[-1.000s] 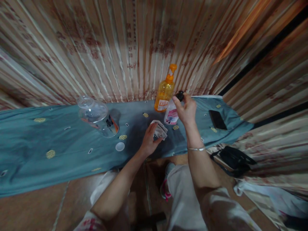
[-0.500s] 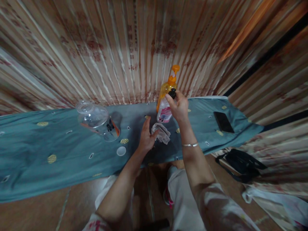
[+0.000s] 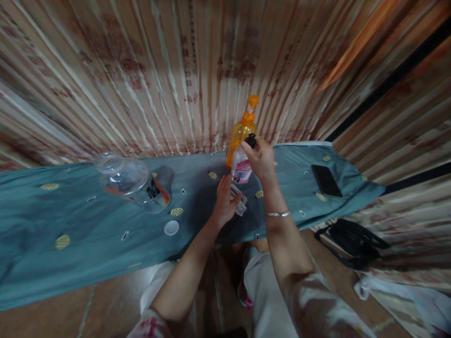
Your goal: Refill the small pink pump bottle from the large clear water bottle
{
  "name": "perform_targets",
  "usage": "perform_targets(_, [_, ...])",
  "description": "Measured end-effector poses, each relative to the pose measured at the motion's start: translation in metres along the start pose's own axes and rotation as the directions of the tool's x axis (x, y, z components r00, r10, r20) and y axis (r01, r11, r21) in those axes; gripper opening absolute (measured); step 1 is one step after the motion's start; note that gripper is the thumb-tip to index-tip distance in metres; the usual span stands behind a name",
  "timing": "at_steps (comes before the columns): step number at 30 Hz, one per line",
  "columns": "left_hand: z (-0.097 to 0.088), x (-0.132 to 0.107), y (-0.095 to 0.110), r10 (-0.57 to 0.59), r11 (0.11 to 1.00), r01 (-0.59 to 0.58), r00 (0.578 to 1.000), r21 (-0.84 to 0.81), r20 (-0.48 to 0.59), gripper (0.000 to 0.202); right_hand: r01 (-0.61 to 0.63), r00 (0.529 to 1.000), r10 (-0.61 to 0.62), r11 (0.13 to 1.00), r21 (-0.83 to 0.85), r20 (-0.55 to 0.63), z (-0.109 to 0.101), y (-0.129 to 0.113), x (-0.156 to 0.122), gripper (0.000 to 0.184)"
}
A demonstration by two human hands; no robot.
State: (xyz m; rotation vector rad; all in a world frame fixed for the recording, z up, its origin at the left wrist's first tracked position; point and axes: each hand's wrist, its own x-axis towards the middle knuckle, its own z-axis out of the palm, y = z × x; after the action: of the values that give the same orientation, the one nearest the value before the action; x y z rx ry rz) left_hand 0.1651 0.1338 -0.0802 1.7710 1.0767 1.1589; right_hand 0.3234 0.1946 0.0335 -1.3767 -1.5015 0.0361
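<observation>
My right hand (image 3: 262, 158) is closed around the neck of a clear bottle (image 3: 242, 168) with a pink-and-white label, just below its black cap (image 3: 250, 140). The bottle leans slightly on the cloth-covered table. Close behind it stands a taller orange-yellow pump bottle (image 3: 237, 136) with an orange pump head. My left hand (image 3: 225, 203) is at the foot of the labelled bottle, its fingers and thumb around a crumpled pale cloth (image 3: 241, 206). Part of that cloth is hidden by the hand.
A big transparent jar (image 3: 128, 180) lies tilted on the left of the teal tablecloth (image 3: 105, 253), and a round white lid (image 3: 171, 227) is near it. At the right is a black phone (image 3: 326, 180). Curtains (image 3: 158, 84) hang behind. A black bag (image 3: 355, 239) sits low at right.
My left hand has moved right and closed on the crumpled cloth, which looks more bunched up. My right hand keeps its hold on the labelled bottle. The view has shifted slightly.
</observation>
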Motion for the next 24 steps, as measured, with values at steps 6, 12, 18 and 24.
perform_targets(6, [0.000,-0.001,0.015,-0.056,0.998,0.055,0.998,0.043,0.030,0.076,-0.054,0.995,0.058,0.997,-0.050,0.076,-0.004,-0.003,-0.001,0.043])
perform_targets(12, [0.000,-0.002,0.025,-0.068,0.996,0.063,0.995,0.067,0.074,0.075,-0.081,0.991,0.096,0.984,-0.160,0.092,-0.013,-0.002,-0.005,0.063])
perform_targets(18, [-0.009,-0.010,0.026,-0.037,0.994,0.030,0.997,0.103,0.064,0.071,-0.060,0.993,0.074,0.988,-0.144,0.090,-0.015,0.005,-0.010,0.078])
perform_targets(24, [-0.042,-0.031,0.019,0.065,0.986,-0.067,0.998,0.153,0.022,0.068,0.029,0.989,-0.048,0.990,-0.136,-0.138,-0.032,-0.007,-0.022,0.084])
